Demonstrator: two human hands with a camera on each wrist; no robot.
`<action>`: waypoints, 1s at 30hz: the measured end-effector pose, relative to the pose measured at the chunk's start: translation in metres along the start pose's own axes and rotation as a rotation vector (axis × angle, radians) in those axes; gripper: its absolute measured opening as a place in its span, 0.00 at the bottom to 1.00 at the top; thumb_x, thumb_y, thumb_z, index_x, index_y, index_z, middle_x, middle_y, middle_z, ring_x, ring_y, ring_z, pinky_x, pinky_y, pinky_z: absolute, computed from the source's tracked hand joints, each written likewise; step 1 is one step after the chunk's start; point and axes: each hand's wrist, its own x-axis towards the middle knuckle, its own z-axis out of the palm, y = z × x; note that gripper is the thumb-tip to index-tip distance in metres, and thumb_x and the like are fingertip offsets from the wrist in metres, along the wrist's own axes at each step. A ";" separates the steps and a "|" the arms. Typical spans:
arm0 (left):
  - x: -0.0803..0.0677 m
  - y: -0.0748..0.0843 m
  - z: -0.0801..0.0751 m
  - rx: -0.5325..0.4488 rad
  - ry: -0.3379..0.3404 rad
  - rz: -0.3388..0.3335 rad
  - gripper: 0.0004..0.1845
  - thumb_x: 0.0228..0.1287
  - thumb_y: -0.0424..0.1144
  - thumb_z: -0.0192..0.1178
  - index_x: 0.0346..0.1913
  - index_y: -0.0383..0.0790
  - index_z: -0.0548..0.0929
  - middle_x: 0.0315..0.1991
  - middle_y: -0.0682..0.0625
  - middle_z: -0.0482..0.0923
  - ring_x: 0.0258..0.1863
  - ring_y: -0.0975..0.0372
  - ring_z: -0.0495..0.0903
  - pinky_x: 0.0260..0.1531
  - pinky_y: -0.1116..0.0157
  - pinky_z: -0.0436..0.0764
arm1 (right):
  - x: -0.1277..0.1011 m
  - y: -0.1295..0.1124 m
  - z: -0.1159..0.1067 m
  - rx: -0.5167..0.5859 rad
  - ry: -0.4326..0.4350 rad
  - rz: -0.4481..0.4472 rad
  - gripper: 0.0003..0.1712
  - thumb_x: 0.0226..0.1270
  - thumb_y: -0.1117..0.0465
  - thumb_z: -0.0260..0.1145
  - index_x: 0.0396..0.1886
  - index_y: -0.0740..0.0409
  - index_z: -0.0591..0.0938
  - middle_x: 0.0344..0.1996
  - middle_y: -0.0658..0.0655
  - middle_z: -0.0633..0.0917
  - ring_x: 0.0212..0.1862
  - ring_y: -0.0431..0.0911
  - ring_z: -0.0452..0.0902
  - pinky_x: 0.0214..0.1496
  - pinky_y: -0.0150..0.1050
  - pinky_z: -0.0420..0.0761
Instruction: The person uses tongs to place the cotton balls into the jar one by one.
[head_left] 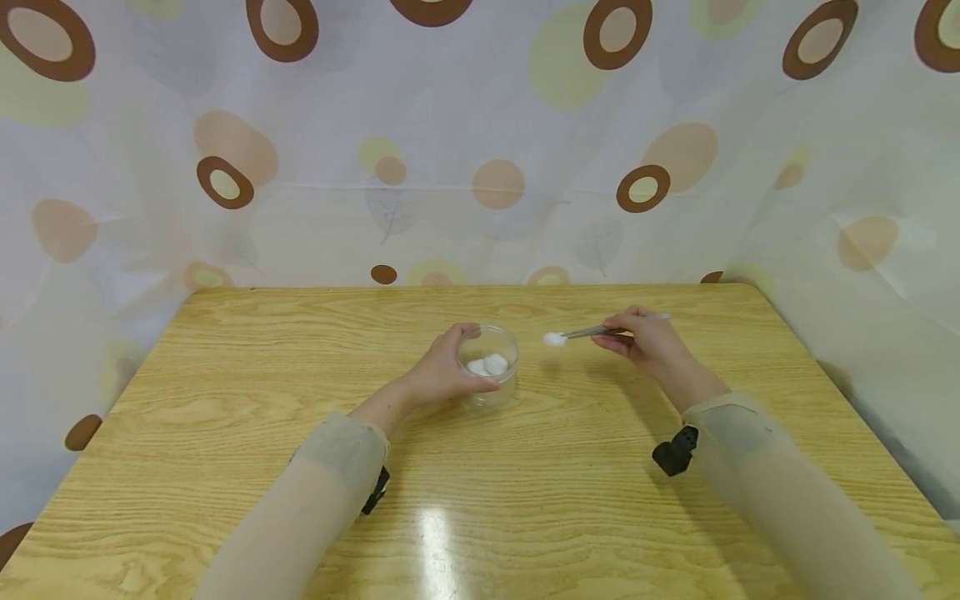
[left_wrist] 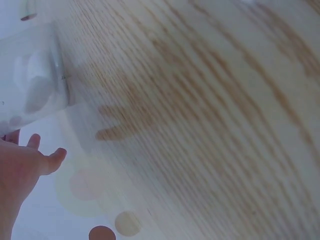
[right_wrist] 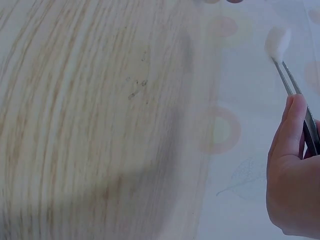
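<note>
— Gripping what? The left hand [head_left: 442, 371] wraps a clear jar [head_left: 489, 365] on the counter [head_left: 525, 500].
— And the right hand [head_left: 645, 337]?
— It pinches tweezers [head_left: 592, 332] clamping a cotton ball [head_left: 554, 339] just beside the jar.

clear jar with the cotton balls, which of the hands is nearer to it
Left. The left hand grips the clear jar on its side; the right hand is off to the jar's right, holding tweezers with a cotton ball.

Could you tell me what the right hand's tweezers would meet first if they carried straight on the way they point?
Probably the clear jar gripped by the left hand; the cotton ball points toward its rim, though depth is unclear.
</note>
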 end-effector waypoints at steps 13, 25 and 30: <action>-0.001 0.002 0.001 -0.014 -0.003 -0.004 0.49 0.49 0.44 0.72 0.70 0.39 0.54 0.70 0.45 0.57 0.71 0.51 0.54 0.66 0.52 0.61 | -0.007 -0.012 0.009 0.035 -0.043 -0.019 0.15 0.69 0.69 0.52 0.20 0.57 0.68 0.30 0.56 0.74 0.34 0.46 0.82 0.42 0.32 0.82; -0.001 0.006 0.008 -0.001 -0.017 -0.010 0.50 0.46 0.44 0.73 0.70 0.39 0.55 0.69 0.46 0.60 0.71 0.52 0.55 0.68 0.53 0.58 | -0.009 -0.011 0.020 0.034 -0.069 -0.024 0.15 0.69 0.69 0.52 0.21 0.56 0.68 0.28 0.55 0.76 0.33 0.46 0.82 0.40 0.32 0.82; 0.000 0.006 0.009 0.017 -0.016 -0.012 0.50 0.45 0.45 0.74 0.70 0.41 0.55 0.69 0.47 0.60 0.70 0.53 0.55 0.68 0.53 0.58 | -0.009 -0.010 0.024 0.019 -0.073 -0.027 0.15 0.70 0.69 0.51 0.22 0.56 0.68 0.29 0.56 0.75 0.33 0.46 0.82 0.41 0.32 0.82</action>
